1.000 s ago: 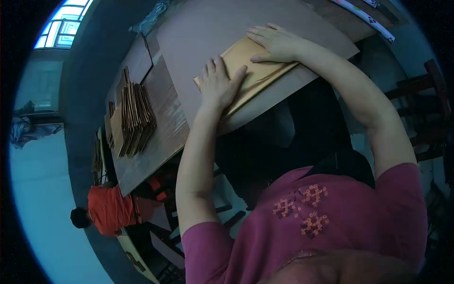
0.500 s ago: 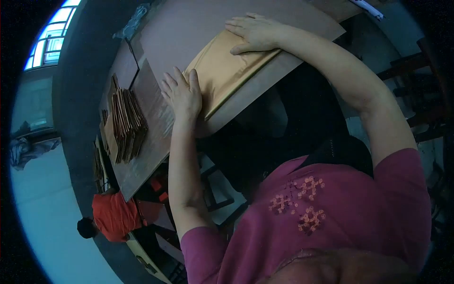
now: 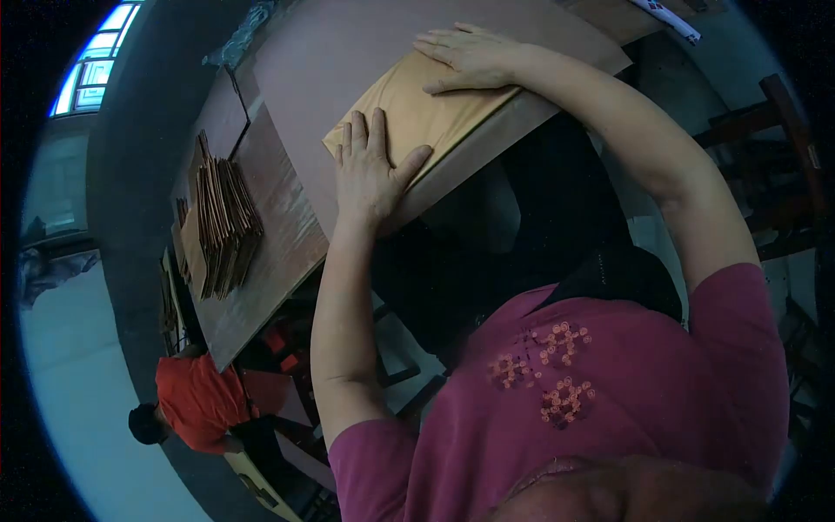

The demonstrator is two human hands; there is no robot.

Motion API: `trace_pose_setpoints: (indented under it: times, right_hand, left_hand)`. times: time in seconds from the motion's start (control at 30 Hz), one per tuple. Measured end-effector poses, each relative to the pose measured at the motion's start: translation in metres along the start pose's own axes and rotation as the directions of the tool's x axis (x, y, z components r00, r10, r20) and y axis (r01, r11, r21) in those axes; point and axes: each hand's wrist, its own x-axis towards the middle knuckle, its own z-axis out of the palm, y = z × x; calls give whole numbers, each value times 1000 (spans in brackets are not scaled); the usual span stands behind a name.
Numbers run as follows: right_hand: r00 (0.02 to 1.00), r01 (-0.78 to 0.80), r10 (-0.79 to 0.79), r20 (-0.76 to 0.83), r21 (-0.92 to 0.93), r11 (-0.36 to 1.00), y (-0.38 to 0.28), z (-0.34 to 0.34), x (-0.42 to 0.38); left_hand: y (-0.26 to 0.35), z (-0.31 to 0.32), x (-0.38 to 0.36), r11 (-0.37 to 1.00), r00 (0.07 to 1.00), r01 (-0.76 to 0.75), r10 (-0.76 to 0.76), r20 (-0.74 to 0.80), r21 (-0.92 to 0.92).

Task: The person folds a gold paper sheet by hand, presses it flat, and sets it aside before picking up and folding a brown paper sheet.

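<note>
A yellow-brown folded sheet (image 3: pixel 416 109), which looks like paper, lies on a large flat board on the table near its front edge. Its surface shows soft creases, and a darker line runs along the side nearest me. My left hand (image 3: pixel 374 174) lies flat on the sheet's left part, fingers spread and thumb out to the right. At the far right end my right hand (image 3: pixel 470 59) also presses flat on it, palm down with fingers stretched. Both palms hide part of the sheet.
A fanned stack of folded brown sheets (image 3: pixel 226 228) stands on the table's left part. Clear crumpled plastic (image 3: pixel 241 36) lies at the far left corner. A person in a red shirt (image 3: pixel 202 402) is beyond the table. Dark wooden furniture (image 3: pixel 774 148) stands at right.
My left hand has moved right and away from me, from the sheet's left edge onto its surface. My right hand stays in nearly the same place. The view has shifted slightly.
</note>
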Motion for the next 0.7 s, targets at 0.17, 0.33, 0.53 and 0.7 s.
trace_pose_setpoints:
  times: [0.17, 0.33, 0.53, 0.7]
  right_hand:
    - [942, 116, -132, -309, -71, 991, -17, -11, -15]
    - [889, 303, -297, -349, -39, 952, -105, -20, -93]
    - [859, 302, -285, -425, -28, 953, -107, 18, -113]
    - [865, 265, -256, -432, -40, 963, -60, 16, -134]
  left_hand:
    - [1, -2, -2, 1000, 1000, -13, 13, -16, 1]
    - [-10, 6, 3, 997, 998, -55, 54, -27, -54]
    - [-21, 19, 0, 979, 984, -165, 172, -43, 122]
    - [-6, 6, 0, 991, 990, -125, 127, -54, 41]
